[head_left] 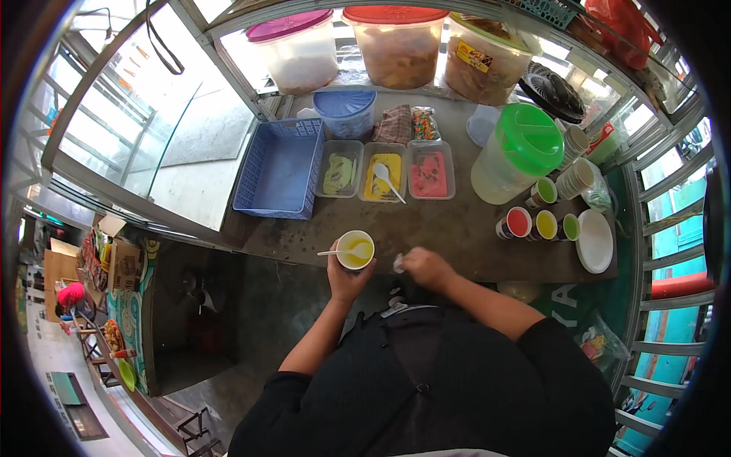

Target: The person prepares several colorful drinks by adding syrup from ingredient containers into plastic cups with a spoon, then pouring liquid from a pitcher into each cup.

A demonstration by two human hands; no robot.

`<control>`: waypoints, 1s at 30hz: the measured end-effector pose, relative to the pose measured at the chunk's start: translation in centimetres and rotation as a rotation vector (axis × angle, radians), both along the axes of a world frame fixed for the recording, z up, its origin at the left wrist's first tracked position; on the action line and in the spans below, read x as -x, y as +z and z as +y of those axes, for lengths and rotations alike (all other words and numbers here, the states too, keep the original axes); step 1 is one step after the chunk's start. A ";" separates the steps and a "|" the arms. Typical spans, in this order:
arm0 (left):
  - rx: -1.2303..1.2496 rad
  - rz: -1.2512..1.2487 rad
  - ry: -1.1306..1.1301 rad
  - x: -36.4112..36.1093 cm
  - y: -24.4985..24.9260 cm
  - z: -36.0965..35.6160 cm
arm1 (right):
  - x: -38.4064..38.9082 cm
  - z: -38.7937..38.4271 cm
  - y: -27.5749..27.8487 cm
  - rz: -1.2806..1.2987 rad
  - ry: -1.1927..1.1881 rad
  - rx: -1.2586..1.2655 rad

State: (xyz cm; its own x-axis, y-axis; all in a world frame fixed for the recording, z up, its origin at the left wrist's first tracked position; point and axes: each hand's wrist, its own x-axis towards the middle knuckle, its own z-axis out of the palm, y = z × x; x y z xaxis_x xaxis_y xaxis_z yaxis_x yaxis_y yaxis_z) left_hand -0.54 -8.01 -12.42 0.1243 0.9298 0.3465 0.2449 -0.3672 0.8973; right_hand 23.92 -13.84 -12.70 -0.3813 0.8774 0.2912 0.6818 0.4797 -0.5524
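Observation:
At the table's front edge, my left hand [347, 280] is wrapped round a paper cup [343, 242] with yellow contents. A white spoon [335, 252] rests in that cup, its handle pointing left. To the right, my right hand [426, 268] is closed on a small crumpled white piece [398, 263], perhaps tissue or cloth. Beyond the hands stand three clear tubs, holding green [338, 175], yellow [377, 186] and red [429, 175] contents. A second white spoon [389, 183] lies in the yellow tub.
A blue basket [280, 167] stands at the left. On the right are a green-lidded pitcher [502, 156], filled cups [544, 225], stacked cups [575, 180] and white plates [595, 241]. Large lidded containers [396, 53] line the back. A person [70, 295] is at far left.

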 end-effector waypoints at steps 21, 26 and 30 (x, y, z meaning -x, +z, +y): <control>-0.058 0.141 -0.127 -1.3 0.9 -2.3 | -1.1 4.7 0.9 0.186 -0.182 0.089; 0.041 0.152 -0.323 -4.0 2.9 -2.1 | -4.4 3.8 5.1 0.366 -0.277 0.144; 0.085 0.256 -0.530 -7.1 1.7 -1.1 | -4.7 1.5 9.5 0.563 -0.290 0.416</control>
